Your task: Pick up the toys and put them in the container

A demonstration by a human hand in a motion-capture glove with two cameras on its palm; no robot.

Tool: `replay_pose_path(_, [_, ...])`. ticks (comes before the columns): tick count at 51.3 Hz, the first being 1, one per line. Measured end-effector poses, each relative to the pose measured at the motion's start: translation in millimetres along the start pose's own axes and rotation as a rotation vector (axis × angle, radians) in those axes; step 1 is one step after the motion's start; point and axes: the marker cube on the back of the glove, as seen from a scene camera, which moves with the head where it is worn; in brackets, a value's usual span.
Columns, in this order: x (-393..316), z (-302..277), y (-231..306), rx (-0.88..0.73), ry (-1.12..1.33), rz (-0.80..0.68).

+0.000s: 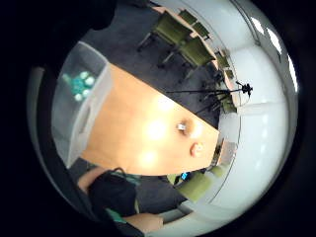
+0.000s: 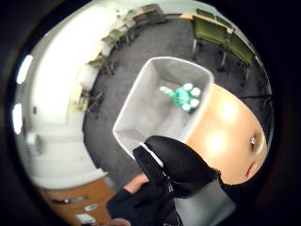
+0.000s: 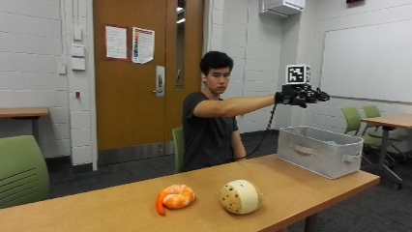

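From the outside view most of the grey container's (image 3: pixel 320 151) inside is hidden by its near wall; only a sliver of teal shows over the rim at the right of the frame. The thumb side palm view looks down into it and shows a teal toy (image 2: pixel 183 96) with pale round tips lying on its floor, its exact shape hard to make out. The gloved right hand (image 3: pixel 301 95) is raised in the upper right of the frame, above the container and well apart from it. Its fingers (image 2: pixel 176 162) are loosely curled and hold nothing. An orange shrimp toy (image 3: pixel 174 197) and a cream round toy (image 3: pixel 240 196) lie on the bench (image 3: pixel 116 208) at lower centre, near each other, far from the fingers.
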Motion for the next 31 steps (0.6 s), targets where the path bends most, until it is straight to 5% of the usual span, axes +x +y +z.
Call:
replay_pose_path(5, [62,-1,14,-0.008,0.033,0.165])
replay_pose_path(31, [307,38,95,-0.037,0.056,0.482])
